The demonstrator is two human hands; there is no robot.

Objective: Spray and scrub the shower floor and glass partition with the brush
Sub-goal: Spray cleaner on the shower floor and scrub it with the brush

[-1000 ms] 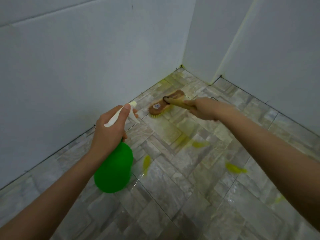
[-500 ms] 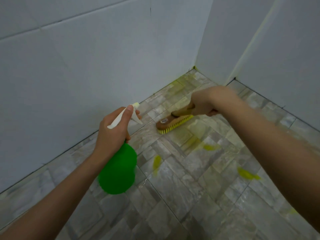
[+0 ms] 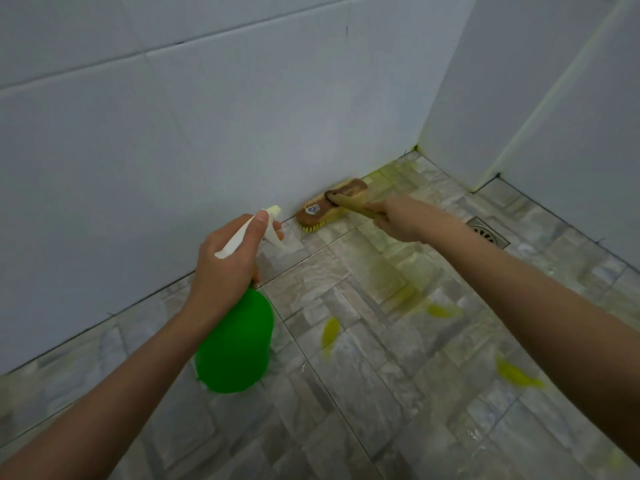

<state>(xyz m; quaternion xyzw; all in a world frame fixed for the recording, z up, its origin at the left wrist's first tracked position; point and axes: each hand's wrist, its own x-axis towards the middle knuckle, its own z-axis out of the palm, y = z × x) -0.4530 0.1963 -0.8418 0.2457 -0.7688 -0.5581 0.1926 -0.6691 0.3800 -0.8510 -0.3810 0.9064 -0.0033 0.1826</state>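
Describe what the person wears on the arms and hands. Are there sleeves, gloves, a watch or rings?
Nothing worn is visible. The left hand and the right hand are bare, with no gloves. The left forearm and the right forearm show no sleeves as far as the picture's edge. No watch, bracelet or ring can be seen, though some fingers are hidden.

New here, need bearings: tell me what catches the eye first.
The bright green bottle, held low and left of centre, stands out most. Above it, the brush sits bristles-down where the floor meets the wall. Yellow smears dot the tiles to the right.
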